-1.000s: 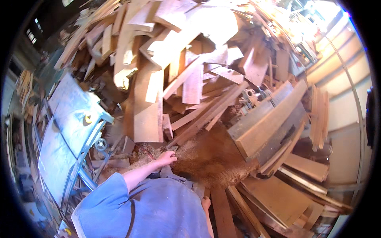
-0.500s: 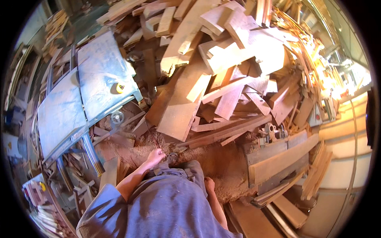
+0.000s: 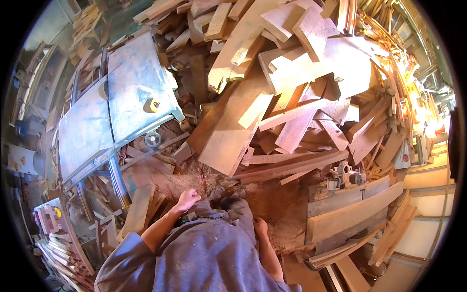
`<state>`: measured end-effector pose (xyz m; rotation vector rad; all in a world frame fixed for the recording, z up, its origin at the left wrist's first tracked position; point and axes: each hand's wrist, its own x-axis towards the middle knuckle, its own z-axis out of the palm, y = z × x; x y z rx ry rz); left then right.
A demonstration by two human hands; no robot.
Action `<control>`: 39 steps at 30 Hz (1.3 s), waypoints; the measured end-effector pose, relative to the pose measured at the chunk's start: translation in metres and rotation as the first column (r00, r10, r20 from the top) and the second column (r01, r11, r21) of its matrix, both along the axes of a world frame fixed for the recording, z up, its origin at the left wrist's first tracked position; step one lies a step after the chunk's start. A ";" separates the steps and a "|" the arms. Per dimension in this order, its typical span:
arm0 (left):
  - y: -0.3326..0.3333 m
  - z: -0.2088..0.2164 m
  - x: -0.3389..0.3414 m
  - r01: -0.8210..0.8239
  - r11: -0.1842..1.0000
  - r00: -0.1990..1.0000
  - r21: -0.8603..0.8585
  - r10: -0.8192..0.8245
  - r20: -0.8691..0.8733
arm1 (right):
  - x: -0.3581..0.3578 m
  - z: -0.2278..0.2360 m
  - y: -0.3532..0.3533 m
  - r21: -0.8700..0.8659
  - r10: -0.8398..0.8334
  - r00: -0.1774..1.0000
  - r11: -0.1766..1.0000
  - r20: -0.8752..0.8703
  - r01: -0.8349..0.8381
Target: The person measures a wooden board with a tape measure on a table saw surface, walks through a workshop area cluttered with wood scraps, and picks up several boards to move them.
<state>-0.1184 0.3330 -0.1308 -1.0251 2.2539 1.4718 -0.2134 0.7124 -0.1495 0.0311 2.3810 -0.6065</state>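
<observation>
Found fingers of left hand (image 3: 188,199) curled together into a loose fist, held before the left side of the waist, above the sawdust-strewn floor (image 3: 277,204). Cannot confirm contents of the grip. Found fingers of right hand (image 3: 260,227) bent inward beside the right thigh; cannot tell how far closed, nor whether touching the trousers (image 3: 238,209). Noted just left of left hand: short boards (image 3: 138,211), set close together at a slant. Recorded ahead of both hands: a wide plank (image 3: 238,129), sloping down from the offcut pile (image 3: 311,97), lower end near the boots (image 3: 217,192). Noted right of right hand, well apart: a long timber (image 3: 355,211) against a grey machine (image 3: 331,208). Observed at far left: a pale blue metal desk (image 3: 134,73), bearing a yellow tape measure (image 3: 154,105) near its right-hand corner; handwheel (image 3: 152,139) just below the near edge.
</observation>
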 end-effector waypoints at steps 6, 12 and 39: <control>0.013 -0.010 -0.063 0.083 0.994 0.995 -0.066 -0.086 -0.041 | 0.005 -0.006 0.027 -0.016 -0.056 0.995 0.998 0.087 0.057; 0.027 0.032 -0.192 0.187 0.959 0.982 -0.212 -0.187 0.022 | 0.012 -0.016 0.050 -0.129 -0.175 0.965 0.971 0.194 0.202; -0.041 0.056 -0.301 -0.121 0.824 0.892 -0.554 -0.155 -0.425 | 0.016 -0.013 0.069 -0.047 0.100 0.987 0.994 0.124 -0.095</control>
